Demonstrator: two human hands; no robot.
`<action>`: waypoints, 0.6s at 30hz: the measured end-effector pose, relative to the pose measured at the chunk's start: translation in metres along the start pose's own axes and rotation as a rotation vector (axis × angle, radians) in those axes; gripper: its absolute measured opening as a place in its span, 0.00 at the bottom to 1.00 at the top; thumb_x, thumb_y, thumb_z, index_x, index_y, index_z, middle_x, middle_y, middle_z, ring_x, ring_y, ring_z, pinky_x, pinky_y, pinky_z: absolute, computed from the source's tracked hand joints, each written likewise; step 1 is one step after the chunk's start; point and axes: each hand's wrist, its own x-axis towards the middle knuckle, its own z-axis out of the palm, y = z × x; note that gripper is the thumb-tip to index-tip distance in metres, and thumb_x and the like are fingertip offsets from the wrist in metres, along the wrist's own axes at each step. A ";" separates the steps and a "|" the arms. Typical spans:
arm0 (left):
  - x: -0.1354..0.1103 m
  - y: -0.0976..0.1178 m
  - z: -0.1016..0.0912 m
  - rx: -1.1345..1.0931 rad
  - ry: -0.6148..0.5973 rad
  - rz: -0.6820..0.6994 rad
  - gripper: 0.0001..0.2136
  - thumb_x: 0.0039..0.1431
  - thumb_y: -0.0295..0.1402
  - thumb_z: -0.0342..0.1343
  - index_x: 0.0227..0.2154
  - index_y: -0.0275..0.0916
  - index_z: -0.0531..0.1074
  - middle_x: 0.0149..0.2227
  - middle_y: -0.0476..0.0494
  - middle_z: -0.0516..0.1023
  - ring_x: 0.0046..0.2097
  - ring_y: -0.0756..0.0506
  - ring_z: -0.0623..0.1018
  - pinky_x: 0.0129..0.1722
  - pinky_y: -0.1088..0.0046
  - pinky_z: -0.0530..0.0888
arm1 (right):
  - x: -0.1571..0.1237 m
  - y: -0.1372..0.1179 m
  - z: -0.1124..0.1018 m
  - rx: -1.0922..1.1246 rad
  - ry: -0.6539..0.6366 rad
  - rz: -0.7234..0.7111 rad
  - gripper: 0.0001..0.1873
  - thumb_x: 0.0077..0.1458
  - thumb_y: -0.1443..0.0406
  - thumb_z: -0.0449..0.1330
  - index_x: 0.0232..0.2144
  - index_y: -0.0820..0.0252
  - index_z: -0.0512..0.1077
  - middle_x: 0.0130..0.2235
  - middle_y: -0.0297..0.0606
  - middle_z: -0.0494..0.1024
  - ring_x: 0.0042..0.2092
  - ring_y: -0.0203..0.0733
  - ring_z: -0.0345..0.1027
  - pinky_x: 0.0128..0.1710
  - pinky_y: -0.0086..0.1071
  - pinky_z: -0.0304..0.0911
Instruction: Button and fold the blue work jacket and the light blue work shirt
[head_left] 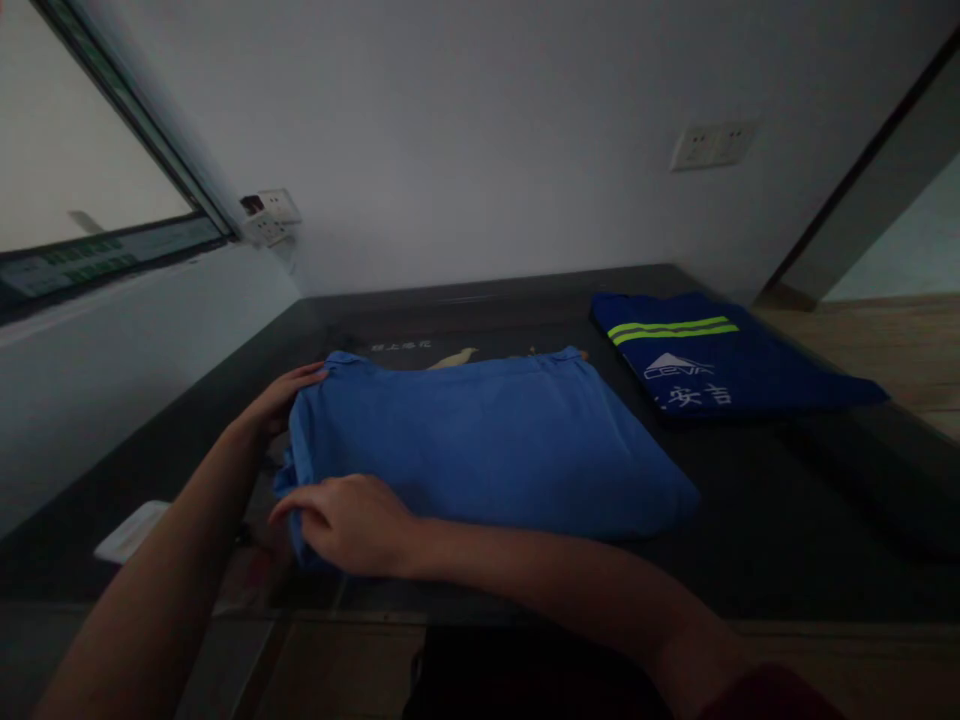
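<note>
A plain light-blue garment [480, 430] lies folded flat on the dark tabletop, wide from left to right. My left hand [287, 393] is at its far left corner, with the fingertips on the cloth and the thumb side hidden. Nearer to me, my right hand [356, 525] has crossed over to the garment's left edge. Its fingers are bent around the cloth there, and the index finger points left past the edge. Between my two hands the left edge is bunched and slightly raised. Whether it is a shirt or another garment I cannot tell.
A dark-blue folded garment [690, 355] with yellow-green reflective stripes and white lettering lies at the right of the table [750, 530]. A white flat object [131, 530] is partly behind my left forearm. Wall sockets [712, 146] and a window [97, 130] border the table.
</note>
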 end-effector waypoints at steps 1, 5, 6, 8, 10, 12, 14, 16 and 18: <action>-0.004 0.011 0.011 -0.016 0.012 0.028 0.22 0.58 0.30 0.55 0.55 0.39 0.63 0.36 0.46 0.79 0.35 0.49 0.77 0.37 0.74 0.75 | -0.007 0.000 -0.010 0.035 0.042 0.014 0.16 0.60 0.69 0.49 0.47 0.56 0.72 0.42 0.33 0.79 0.42 0.38 0.72 0.41 0.28 0.63; -0.013 0.057 0.071 -0.101 -0.037 0.170 0.30 0.54 0.25 0.56 0.60 0.43 0.57 0.26 0.53 0.75 0.26 0.53 0.73 0.31 0.77 0.73 | -0.042 0.008 -0.050 0.175 0.186 0.111 0.13 0.61 0.66 0.52 0.44 0.56 0.73 0.33 0.30 0.78 0.31 0.32 0.69 0.34 0.24 0.60; -0.012 0.066 0.089 -0.103 -0.081 0.206 0.31 0.53 0.25 0.56 0.60 0.44 0.57 0.24 0.54 0.73 0.24 0.53 0.72 0.29 0.78 0.72 | -0.054 0.011 -0.059 0.202 0.229 0.135 0.13 0.61 0.66 0.52 0.44 0.56 0.74 0.32 0.30 0.78 0.30 0.31 0.68 0.33 0.24 0.60; -0.008 0.081 0.128 -0.055 -0.182 0.262 0.29 0.51 0.25 0.56 0.58 0.42 0.61 0.21 0.55 0.69 0.21 0.54 0.70 0.25 0.79 0.70 | -0.079 0.017 -0.077 0.233 0.325 0.169 0.13 0.61 0.65 0.52 0.45 0.56 0.73 0.36 0.32 0.78 0.30 0.31 0.68 0.33 0.24 0.61; -0.003 0.090 0.168 0.050 -0.276 0.286 0.25 0.50 0.27 0.56 0.54 0.39 0.65 0.18 0.55 0.65 0.18 0.54 0.67 0.22 0.80 0.67 | -0.108 0.022 -0.094 0.233 0.416 0.204 0.15 0.62 0.65 0.51 0.50 0.54 0.70 0.44 0.34 0.77 0.31 0.31 0.69 0.34 0.25 0.63; 0.000 0.095 0.210 0.168 -0.346 0.300 0.23 0.51 0.28 0.55 0.52 0.37 0.67 0.17 0.55 0.65 0.17 0.54 0.65 0.20 0.80 0.65 | -0.140 0.026 -0.109 0.198 0.493 0.268 0.18 0.62 0.64 0.50 0.53 0.52 0.66 0.49 0.35 0.75 0.31 0.31 0.70 0.33 0.26 0.64; 0.000 0.096 0.252 0.298 -0.389 0.317 0.20 0.52 0.27 0.53 0.51 0.35 0.68 0.17 0.54 0.66 0.17 0.54 0.66 0.20 0.80 0.64 | -0.171 0.029 -0.120 0.128 0.563 0.368 0.18 0.62 0.63 0.49 0.54 0.51 0.66 0.47 0.34 0.76 0.31 0.32 0.71 0.32 0.26 0.65; -0.004 0.095 0.291 0.461 -0.425 0.352 0.18 0.54 0.26 0.51 0.49 0.34 0.70 0.18 0.53 0.67 0.18 0.54 0.67 0.20 0.81 0.66 | -0.201 0.033 -0.127 0.041 0.606 0.479 0.17 0.63 0.62 0.49 0.52 0.52 0.68 0.42 0.34 0.79 0.31 0.34 0.72 0.31 0.27 0.66; -0.008 0.093 0.327 0.585 -0.452 0.395 0.15 0.54 0.27 0.52 0.45 0.34 0.72 0.20 0.51 0.69 0.19 0.54 0.69 0.21 0.81 0.67 | -0.227 0.039 -0.129 -0.050 0.624 0.555 0.16 0.63 0.62 0.49 0.49 0.53 0.70 0.41 0.34 0.79 0.35 0.37 0.74 0.35 0.29 0.67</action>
